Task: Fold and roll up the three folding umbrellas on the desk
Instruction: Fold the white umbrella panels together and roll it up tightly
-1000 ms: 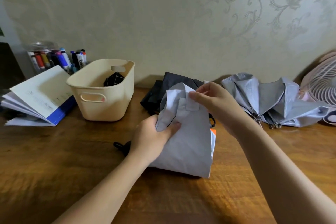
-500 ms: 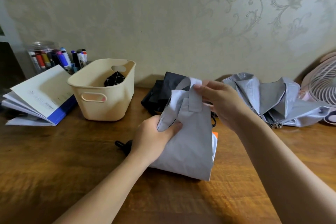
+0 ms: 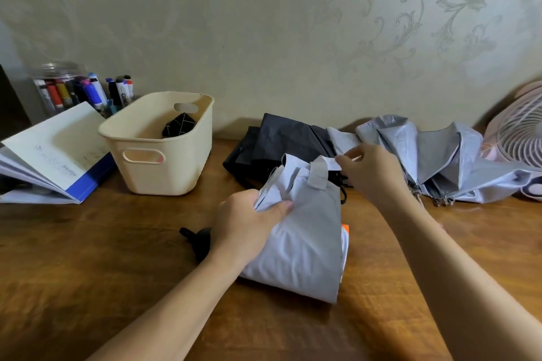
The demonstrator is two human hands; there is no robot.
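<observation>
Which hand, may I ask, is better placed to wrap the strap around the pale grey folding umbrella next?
Probably the right hand: it pinches the end of the grey fabric strap, while the left hand grips the bunched pale grey folding umbrella.

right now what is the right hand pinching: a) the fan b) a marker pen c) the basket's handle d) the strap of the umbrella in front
d: the right hand pinches the end of the strap on the light grey umbrella, which the left hand grips.
</observation>
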